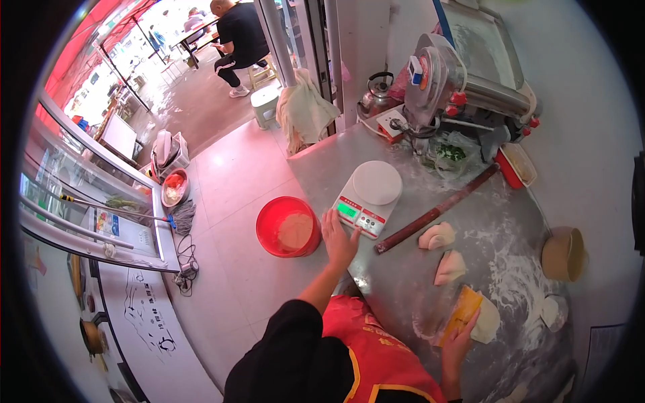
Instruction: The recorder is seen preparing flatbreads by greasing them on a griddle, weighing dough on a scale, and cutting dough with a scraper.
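My left hand [340, 243] is spread over the near left edge of a white digital kitchen scale [377, 184], its thumb by the buttons. The scale's display is lit green and its round platform bears nothing. In my right hand [457, 343] is a yellow dough scraper [462, 313], upright against the left side of a pale dough piece [487, 319] on the floured steel table [403, 297]. Two smaller dough pieces, one cut dough lump [437, 236] and another dough lump [450, 267], lie farther up the table.
A wooden rolling pin [438, 209] lies diagonally beyond the dough. Behind it stand a dough-pressing machine [433, 85], a bag of chopped greens [451, 152] and a kettle [379, 95]. A red bucket [288, 226] holding flour-like powder is left of the table. Outside, a person [243, 40] sits.
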Available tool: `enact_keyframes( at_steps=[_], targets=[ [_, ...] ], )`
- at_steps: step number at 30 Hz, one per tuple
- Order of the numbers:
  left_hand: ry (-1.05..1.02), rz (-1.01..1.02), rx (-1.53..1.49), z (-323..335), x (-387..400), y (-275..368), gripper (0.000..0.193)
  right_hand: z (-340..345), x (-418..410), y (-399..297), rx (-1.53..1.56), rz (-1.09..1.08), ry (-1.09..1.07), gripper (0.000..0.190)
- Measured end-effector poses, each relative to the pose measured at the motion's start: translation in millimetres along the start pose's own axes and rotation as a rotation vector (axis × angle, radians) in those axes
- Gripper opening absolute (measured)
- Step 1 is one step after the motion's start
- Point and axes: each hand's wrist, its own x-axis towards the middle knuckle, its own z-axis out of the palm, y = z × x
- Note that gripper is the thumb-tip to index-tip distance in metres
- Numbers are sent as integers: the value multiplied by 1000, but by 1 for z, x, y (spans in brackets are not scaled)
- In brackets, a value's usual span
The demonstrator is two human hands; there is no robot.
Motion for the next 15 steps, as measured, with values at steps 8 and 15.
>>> enact_keyframes(
  at_steps=[8,15],
  targets=[
    [-457,537,-215,25,-35,101,71,9,4,14,-75,65,-1,77],
    [-778,484,10,92,-25,162,68,9,4,15,-39,-6,31,77]
  ],
)
